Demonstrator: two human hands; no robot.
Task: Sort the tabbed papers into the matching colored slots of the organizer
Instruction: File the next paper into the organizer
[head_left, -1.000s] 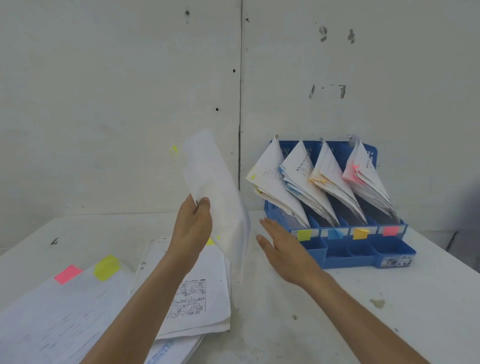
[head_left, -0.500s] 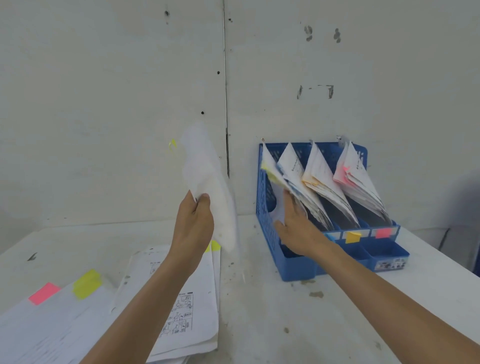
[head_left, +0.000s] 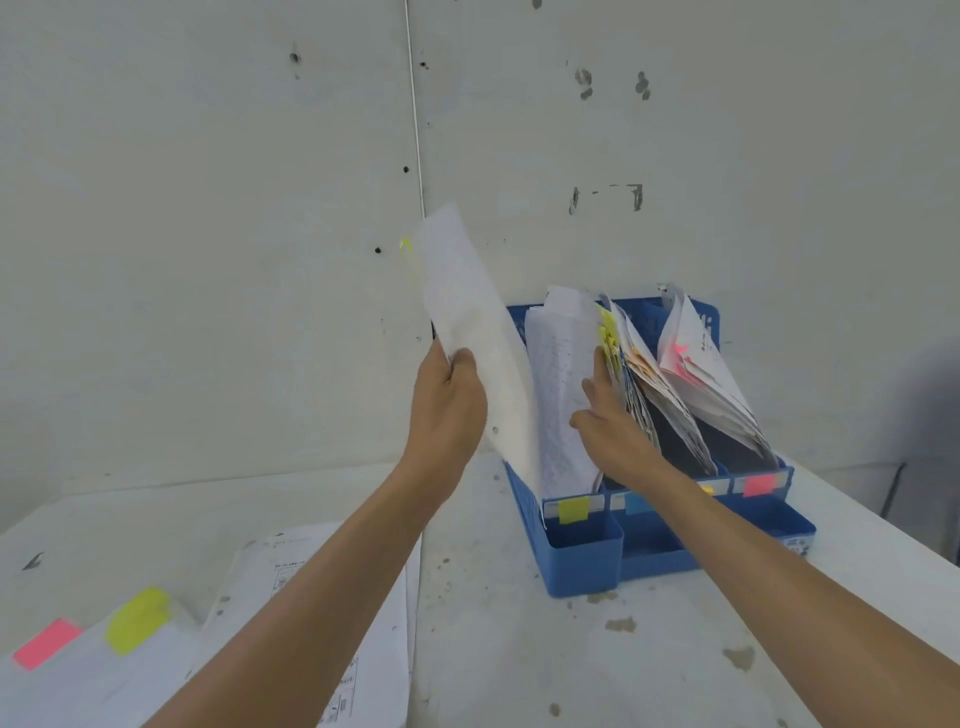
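Two hands are cooperating: the left hand (head_left: 449, 410) is gripping the yellow-tabbed paper (head_left: 467, 312), the right hand (head_left: 615, 431), fingers straight, is pressing filed sheets (head_left: 636, 395) aside; best sliding it edge-first into the yellow slot (head_left: 573, 508).

The person's slender left forearm (head_left: 311, 597) and right forearm (head_left: 779, 582) are bare along their whole visible length, from wrist to the lower edge. The left hand (head_left: 447, 410) and right hand (head_left: 613, 436) are likewise bare.
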